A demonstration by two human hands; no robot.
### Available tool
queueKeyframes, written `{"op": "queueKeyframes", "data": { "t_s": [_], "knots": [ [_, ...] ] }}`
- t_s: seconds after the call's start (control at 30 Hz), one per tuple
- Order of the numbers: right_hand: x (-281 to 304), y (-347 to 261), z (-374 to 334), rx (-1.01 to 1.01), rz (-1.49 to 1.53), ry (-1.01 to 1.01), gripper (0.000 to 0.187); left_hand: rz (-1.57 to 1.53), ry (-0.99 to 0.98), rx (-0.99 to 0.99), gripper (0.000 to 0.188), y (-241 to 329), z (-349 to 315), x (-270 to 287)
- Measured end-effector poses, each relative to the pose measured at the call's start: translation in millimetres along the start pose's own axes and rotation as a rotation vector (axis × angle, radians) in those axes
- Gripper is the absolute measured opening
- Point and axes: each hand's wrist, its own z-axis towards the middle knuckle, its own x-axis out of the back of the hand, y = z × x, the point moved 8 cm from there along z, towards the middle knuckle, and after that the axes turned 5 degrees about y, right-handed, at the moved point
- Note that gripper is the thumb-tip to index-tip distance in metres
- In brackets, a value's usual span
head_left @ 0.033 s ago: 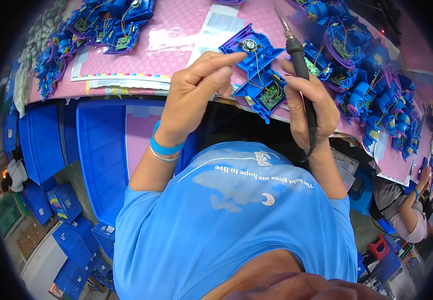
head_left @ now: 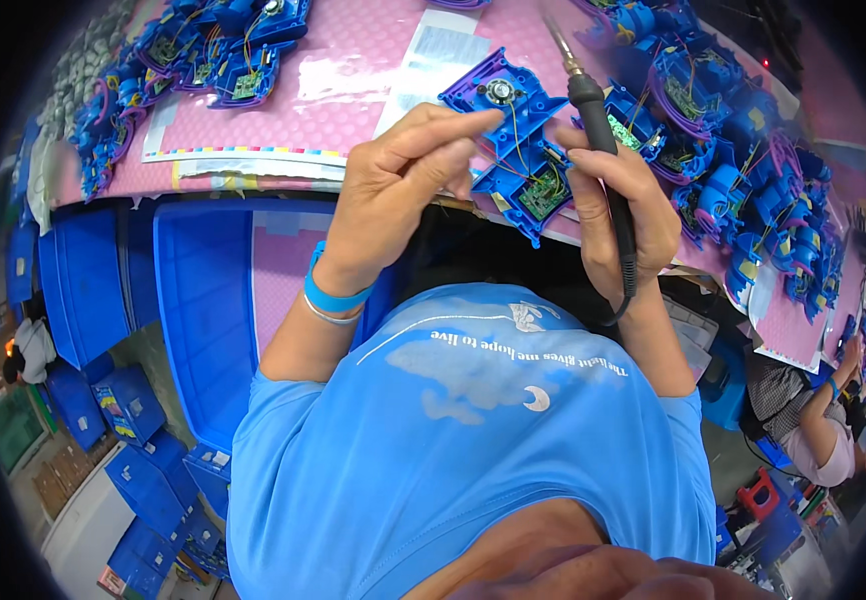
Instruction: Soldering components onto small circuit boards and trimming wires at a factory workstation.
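In front of me, at the table's near edge, lies an opened blue plastic housing (head_left: 501,140). A round silver speaker (head_left: 500,92) sits in its upper part, and a green circuit board (head_left: 543,193) in its lower part. Thin wires run between the two. My left hand (head_left: 393,185) reaches over the housing's left side, index finger stretched out just below the speaker and thumb apart from it; nothing shows between them. A soldering iron (head_left: 598,125) with a black handle is gripped in my right hand (head_left: 625,205), its metal tip pointing up and away, clear of the housing.
Many similar blue housings (head_left: 688,95) with boards and wires are heaped on the right, and another group (head_left: 243,75) lies far left. Pink sheeting covers the table (head_left: 343,85). A big blue bin (head_left: 203,320) stands below its edge. Another person's arm (head_left: 821,420) shows at right.
My left hand has shifted slightly right, bringing its index finger farther over the housing. The soldering iron's tip has swung a little to the left. The housing has barely moved.
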Motion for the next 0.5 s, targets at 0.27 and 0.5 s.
{"op": "queueKeyframes", "data": {
  "t_s": [0.27,0.5],
  "knots": [
    [-18.1,3.7,8.4,-0.109,0.162,-0.061,0.024,-0.135,0.007,0.069,0.03,-4.3,-0.2,-21.2],
    [-6.8,9.5,4.4,-0.257,0.292,0.076,0.019,0.024,0.085,0.171,0.02,-11.9,-7.5,-0.7]
  ]
}}
